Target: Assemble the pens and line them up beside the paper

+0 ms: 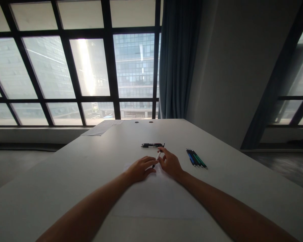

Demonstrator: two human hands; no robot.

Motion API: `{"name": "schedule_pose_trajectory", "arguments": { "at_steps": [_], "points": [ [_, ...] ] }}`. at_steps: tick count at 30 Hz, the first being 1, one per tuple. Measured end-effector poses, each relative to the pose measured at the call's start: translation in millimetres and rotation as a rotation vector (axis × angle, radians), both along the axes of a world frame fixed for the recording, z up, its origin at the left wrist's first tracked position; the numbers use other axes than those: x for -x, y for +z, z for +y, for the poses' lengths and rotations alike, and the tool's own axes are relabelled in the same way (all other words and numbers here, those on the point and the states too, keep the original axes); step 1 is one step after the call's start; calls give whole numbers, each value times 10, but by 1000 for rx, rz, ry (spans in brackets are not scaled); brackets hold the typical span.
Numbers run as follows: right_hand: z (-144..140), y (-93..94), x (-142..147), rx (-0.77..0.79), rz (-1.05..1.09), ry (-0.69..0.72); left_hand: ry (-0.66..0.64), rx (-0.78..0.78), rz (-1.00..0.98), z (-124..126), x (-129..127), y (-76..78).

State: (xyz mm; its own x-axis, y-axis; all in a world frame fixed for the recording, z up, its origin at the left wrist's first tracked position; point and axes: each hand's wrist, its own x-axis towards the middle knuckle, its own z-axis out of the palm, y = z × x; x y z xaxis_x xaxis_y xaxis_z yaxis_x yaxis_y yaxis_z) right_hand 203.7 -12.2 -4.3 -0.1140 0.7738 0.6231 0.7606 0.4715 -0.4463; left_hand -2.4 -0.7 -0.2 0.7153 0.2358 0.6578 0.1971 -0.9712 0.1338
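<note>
Item 1: pen [157,157], white-bodied, held between both your hands above the sheet [156,198] on the table [65,174]. Your right hand [170,163] pinches its upper end; your left hand [140,169] closes on the dark lower end, seemingly to brace it.

Item 2: black pens [152,145], lying just beyond.

Item 3: blue and green pens [196,158], grouped to the right, within reach.

Both hands met mid-table [65,174]. Black pens [153,145] lay just beyond fingertips, blocking straight reach forward. Pen bundle [196,158] lay near, right of right hand [170,163]. Left of left hand [140,169], bare tabletop ran wide. Paper sheet [102,128] sat far, well apart.
</note>
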Motion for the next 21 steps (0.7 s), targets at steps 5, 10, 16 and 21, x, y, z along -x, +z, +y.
{"name": "schedule_pose_trajectory", "arguments": {
  "at_steps": [5, 10, 16, 21],
  "points": [
    [-30, 27, 3, -21, -48, 51, 20, -85, 27, 39, 10, -10],
    [-35, 36, 4, 4, -45, 22, 31, -126, 91, 39, 7, -8],
    [-26, 25, 4, 7, -37, 37, 45, -182, 84, 51, 12, -21],
    [-21, 21, -6, 25, -38, 9, 24, -207, 85, 58, 15, -32]
  ]
}}
